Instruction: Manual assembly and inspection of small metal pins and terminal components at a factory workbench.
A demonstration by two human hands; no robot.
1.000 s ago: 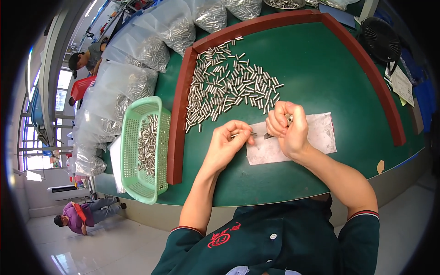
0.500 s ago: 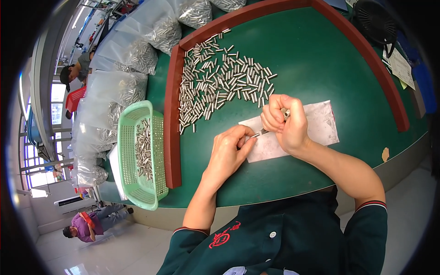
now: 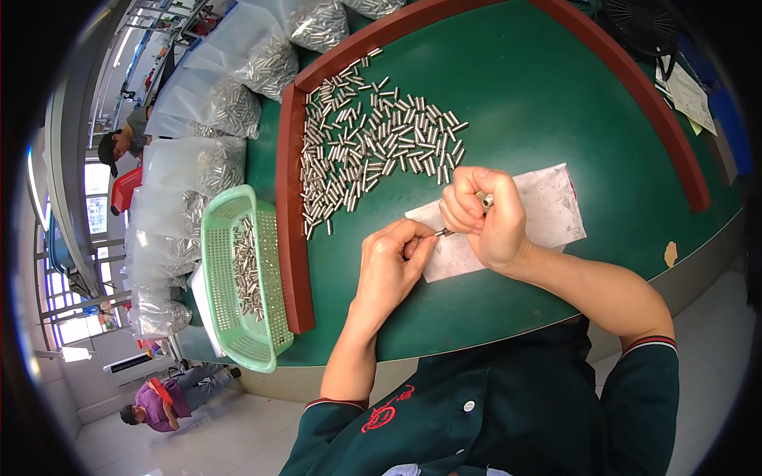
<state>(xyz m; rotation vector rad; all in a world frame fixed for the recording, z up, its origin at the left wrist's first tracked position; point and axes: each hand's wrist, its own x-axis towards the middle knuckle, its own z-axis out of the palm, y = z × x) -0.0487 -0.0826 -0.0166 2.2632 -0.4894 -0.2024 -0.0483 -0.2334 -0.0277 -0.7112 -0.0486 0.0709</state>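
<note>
My left hand pinches a small silver metal cylinder between thumb and fingertips. My right hand is closed in a fist around a hand tool, whose metal handle end shows above the curled fingers. The narrow front of that tool meets the cylinder's right end; most of the tool is hidden, so its kind is unclear. Under both hands lies a smudged whitish cloth or paper sheet. Many loose metal cylinders are spread on the green tabletop beyond my hands.
A reddish-brown wooden border fences the pile. Left of it stands a light green basket holding more cylinders. Clear bags of cylinders line the far left. A black fan and papers are at the far right. Two people are at left.
My right hand has come slightly left with the tool, closing the distance to my left hand. The left hand keeps its pinch on the cylinder. The whole view has shifted a little.
</note>
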